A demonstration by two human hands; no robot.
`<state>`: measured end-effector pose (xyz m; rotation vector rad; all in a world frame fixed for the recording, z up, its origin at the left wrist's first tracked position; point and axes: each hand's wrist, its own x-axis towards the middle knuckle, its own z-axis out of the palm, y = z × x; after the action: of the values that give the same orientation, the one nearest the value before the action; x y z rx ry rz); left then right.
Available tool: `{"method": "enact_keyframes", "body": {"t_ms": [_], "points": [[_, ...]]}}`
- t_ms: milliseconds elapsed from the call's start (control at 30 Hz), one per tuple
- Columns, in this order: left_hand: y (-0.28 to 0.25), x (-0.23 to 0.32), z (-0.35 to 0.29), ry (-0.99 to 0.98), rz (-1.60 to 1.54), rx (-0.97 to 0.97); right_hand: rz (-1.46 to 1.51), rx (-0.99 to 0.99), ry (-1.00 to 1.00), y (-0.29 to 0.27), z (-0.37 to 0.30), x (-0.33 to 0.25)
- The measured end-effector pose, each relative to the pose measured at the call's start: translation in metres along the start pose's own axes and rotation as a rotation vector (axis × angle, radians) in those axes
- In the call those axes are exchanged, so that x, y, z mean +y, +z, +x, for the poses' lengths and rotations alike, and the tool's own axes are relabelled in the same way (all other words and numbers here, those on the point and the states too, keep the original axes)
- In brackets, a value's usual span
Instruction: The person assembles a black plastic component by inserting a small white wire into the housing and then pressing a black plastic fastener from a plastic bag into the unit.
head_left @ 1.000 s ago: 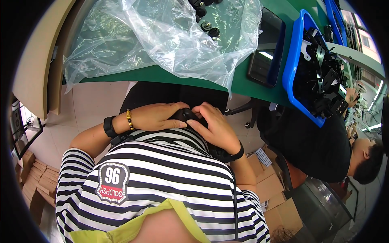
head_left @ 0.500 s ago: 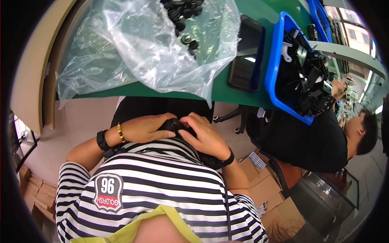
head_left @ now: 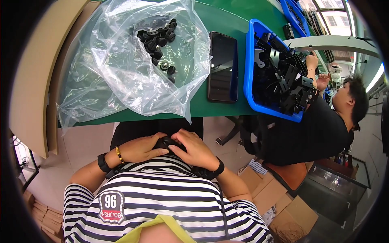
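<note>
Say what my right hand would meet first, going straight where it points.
Your right hand would likely meet the dark object at its fingertips first, then your left hand; depth is unclear.

The green, flat surface (head_left: 221, 16) carries a crumpled clear plastic bag (head_left: 109, 69) with small round black knobs (head_left: 162, 41) in or on it, a black rectangular phone (head_left: 223, 69), and a blue plastic bin (head_left: 249, 81) of black brackets (head_left: 283, 81).
</note>
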<state>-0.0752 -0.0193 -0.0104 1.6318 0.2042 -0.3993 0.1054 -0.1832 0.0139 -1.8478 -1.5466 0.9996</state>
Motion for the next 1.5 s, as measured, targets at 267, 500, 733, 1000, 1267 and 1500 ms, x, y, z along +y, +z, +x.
{"method": "enact_keyframes", "body": {"t_ms": [267,500,733,1000,1267,1500], "points": [[-0.004,0.011,-0.002,-0.071,0.042,-0.012,0.035,0.044,0.091,0.01,0.001,-0.005],[-0.002,0.012,-0.002,-0.016,0.063,0.009,0.048,0.066,0.083,0.01,0.001,-0.004],[-0.002,0.009,-0.007,0.003,0.032,0.048,0.031,0.057,0.051,0.011,0.002,-0.001],[-0.012,-0.004,-0.002,0.072,-0.184,0.016,-0.058,-0.007,-0.031,-0.018,0.005,-0.027],[-0.045,0.054,-0.04,0.534,-0.353,0.09,-0.198,0.011,-0.1,-0.119,0.02,-0.131],[-0.076,0.076,-0.069,0.738,-0.377,0.43,-0.05,0.476,-0.089,-0.226,0.126,-0.162]]}}
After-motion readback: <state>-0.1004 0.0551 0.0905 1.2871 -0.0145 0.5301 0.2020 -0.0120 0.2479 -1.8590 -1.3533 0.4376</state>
